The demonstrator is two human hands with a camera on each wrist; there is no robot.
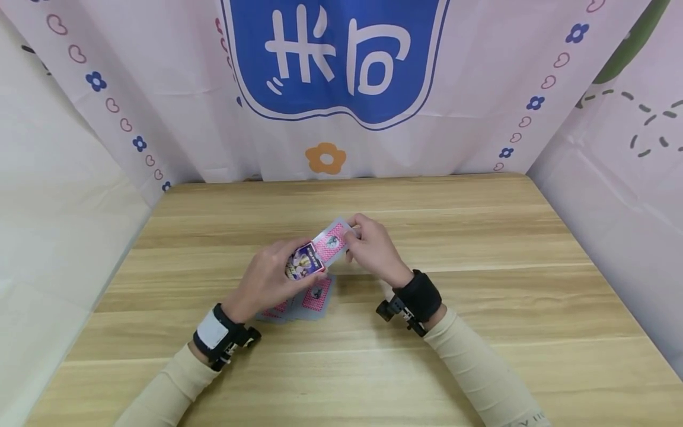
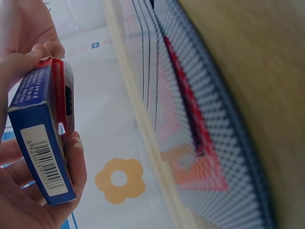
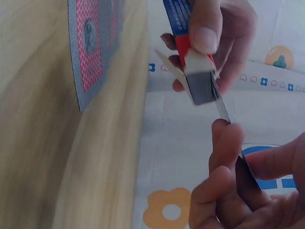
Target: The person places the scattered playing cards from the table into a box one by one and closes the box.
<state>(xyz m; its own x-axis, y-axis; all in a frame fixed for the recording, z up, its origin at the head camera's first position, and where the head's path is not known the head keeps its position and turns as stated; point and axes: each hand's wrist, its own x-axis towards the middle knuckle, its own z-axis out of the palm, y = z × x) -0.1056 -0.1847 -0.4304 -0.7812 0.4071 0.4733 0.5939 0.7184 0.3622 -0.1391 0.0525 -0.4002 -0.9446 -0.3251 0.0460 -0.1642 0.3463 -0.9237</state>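
Note:
My left hand grips a small playing-card box, fingers and thumb around its sides, just above the table. The box is blue and red, and a barcode label shows on its end in the left wrist view. At its other end the flap stands open. A pink-patterned playing card overlaps that open end, and my right hand pinches its far edge between thumb and fingers. In the right wrist view the card is seen edge-on; whether its near end sits inside the box is hard to tell.
Several loose playing cards lie spread on the wooden table, partly beneath my left hand. A printed curtain hangs behind the table's back edge. White cloth stands along the left side.

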